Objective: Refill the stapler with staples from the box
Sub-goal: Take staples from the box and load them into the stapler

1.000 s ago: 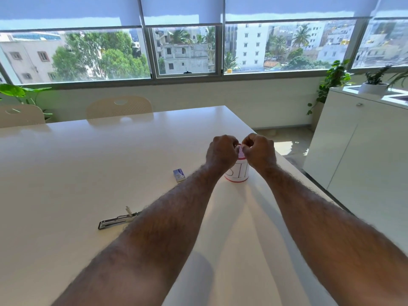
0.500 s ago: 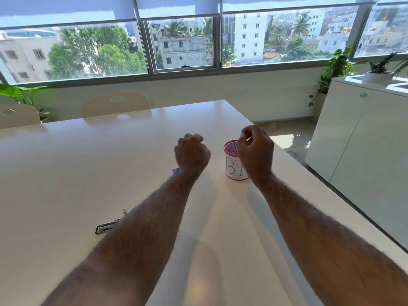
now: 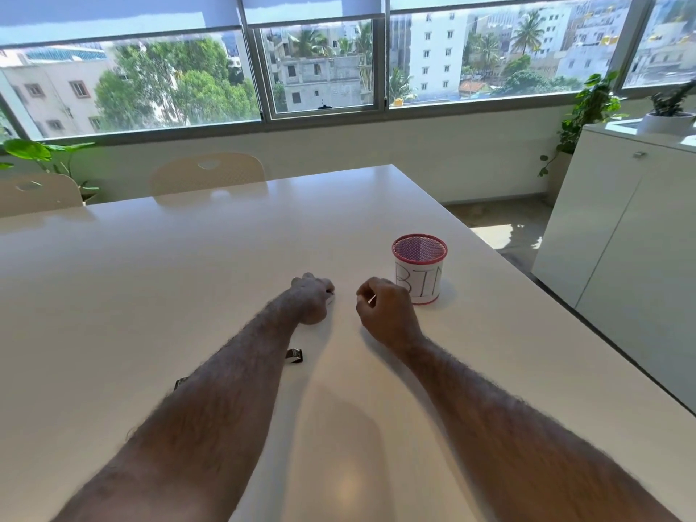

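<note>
My left hand point(image 3: 312, 300) rests fisted on the white table point(image 3: 158, 295), closed over the small staple box, of which only a pale sliver point(image 3: 330, 295) shows at the fingertips. My right hand point(image 3: 388, 317) hovers just to its right, thumb and forefinger pinched on a thin pale strip of staples point(image 3: 371, 300). The metal stapler lies under my left forearm; only one end point(image 3: 294, 356) and a bit of the other point(image 3: 180, 383) stick out.
A red mesh cup labelled BIN point(image 3: 419, 273) stands just beyond my right hand, near the table's right edge. Two pale chairs point(image 3: 208, 175) stand at the far side. A white cabinet point(image 3: 617, 250) stands to the right, across a floor gap.
Both hands left the top of the bin and came back toward me. The left hand dropped onto the staple box; the right hand still pinches the thin strip.
</note>
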`<state>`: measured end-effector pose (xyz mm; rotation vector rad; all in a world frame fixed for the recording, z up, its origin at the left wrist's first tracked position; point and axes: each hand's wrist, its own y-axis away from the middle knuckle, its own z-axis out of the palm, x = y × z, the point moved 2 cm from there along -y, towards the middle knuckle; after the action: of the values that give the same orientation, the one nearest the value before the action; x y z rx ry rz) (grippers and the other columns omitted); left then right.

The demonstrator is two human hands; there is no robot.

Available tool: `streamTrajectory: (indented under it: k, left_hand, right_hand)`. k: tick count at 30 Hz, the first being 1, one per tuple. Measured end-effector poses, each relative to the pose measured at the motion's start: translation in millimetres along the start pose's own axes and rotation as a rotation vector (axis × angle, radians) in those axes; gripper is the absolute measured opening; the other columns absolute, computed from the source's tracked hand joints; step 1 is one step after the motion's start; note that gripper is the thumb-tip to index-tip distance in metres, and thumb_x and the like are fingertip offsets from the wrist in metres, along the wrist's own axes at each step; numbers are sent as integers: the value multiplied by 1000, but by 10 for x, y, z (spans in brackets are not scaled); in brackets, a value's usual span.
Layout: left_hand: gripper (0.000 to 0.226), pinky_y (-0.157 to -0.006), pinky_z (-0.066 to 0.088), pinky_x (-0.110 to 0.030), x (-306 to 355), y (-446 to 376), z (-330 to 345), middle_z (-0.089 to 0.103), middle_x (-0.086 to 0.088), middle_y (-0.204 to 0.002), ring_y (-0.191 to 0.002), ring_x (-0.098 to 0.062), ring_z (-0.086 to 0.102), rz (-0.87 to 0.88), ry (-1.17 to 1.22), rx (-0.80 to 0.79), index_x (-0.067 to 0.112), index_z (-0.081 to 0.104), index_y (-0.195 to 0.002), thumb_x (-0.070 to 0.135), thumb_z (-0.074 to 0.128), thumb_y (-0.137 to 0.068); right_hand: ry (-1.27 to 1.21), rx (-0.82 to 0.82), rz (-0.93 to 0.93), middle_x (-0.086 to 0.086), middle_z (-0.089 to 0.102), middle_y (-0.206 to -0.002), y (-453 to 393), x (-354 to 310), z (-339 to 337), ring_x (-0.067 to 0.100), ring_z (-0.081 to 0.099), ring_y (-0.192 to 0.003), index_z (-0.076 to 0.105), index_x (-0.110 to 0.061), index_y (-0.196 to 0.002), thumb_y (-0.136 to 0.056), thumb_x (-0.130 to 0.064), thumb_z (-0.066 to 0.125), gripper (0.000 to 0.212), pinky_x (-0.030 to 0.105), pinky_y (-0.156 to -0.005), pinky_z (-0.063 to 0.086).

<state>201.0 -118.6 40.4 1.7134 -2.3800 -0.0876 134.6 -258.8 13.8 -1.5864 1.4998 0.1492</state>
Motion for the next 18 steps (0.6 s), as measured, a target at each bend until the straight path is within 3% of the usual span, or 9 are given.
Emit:
streamTrajectory:
  k: [5, 9, 13, 18]
  left_hand:
    - [42, -102, 41, -34, 78, 84, 20, 46, -13, -133, -120, -26, 47, 78, 54, 59, 17, 53, -133, 13, 50, -91]
    - [38, -96, 42, -28, 214, 227, 76, 53, -12, -128, -115, -21, 53, 146, 123, 80, 14, 61, -126, 25, 60, -90]
    - [33, -83, 44, -21, 276, 352, 121, 55, -9, -124, -105, -19, 57, 124, 184, 94, 14, 65, -120, 25, 62, -88]
    - [31, -87, 54, -29, 280, 504, 150, 67, -6, -115, -99, -15, 63, 113, 292, 53, 10, 66, -116, 15, 63, -86]
  right_hand:
    - [15, -95, 55, 8, 73, -99, 52, 77, 56, 18, 67, -81, 70, -7, -105, -82, -16, 68, 25, 28, -76, 54]
    - [17, -179, 74, 9, 70, -106, 58, 112, 34, 13, 61, -81, 67, -7, -114, -80, -16, 68, 36, 21, -72, 47]
    - [16, -299, 80, 5, 71, -101, 71, 145, -26, 8, 60, -77, 69, -10, -109, -80, -16, 69, 30, 4, -59, 36]
    - [2, -437, 119, -8, 65, -87, 117, 169, -155, 2, 57, -72, 69, -18, -106, -77, -22, 73, 30, 9, -60, 41]
